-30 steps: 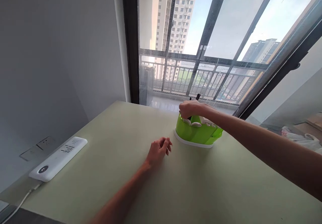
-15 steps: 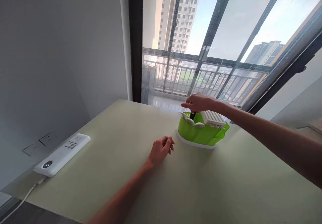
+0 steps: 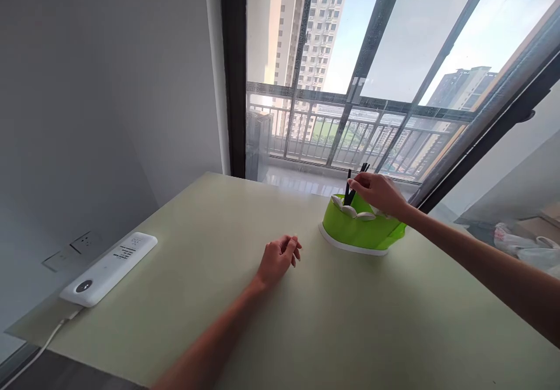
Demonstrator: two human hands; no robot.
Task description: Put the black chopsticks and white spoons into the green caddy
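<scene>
A bright green holder (image 3: 354, 232) with a white base stands near the far edge of the table. White oval pieces (image 3: 349, 210) line its rim on the near side. Several thin black chopsticks (image 3: 349, 194) rise out of it, leaning apart. My right hand (image 3: 378, 192) is over the holder, with thumb and fingertips pinched at the chopsticks; its palm hides most of the holder's right part. Left of the holder and apart from it, my left hand (image 3: 280, 257) rests at the table, fingers curled in and nothing visible in them.
At the left edge of the pale green table (image 3: 192, 238) lies a white device (image 3: 109, 270) with a display and a cable (image 3: 50, 338). Wall sockets (image 3: 83, 242) are beside it. A dark-framed window (image 3: 345, 95) stands behind the table.
The green holder has shifted slightly right in view. My right hand has moved right, and black chopsticks now show well above the rim. My left hand has barely moved.
</scene>
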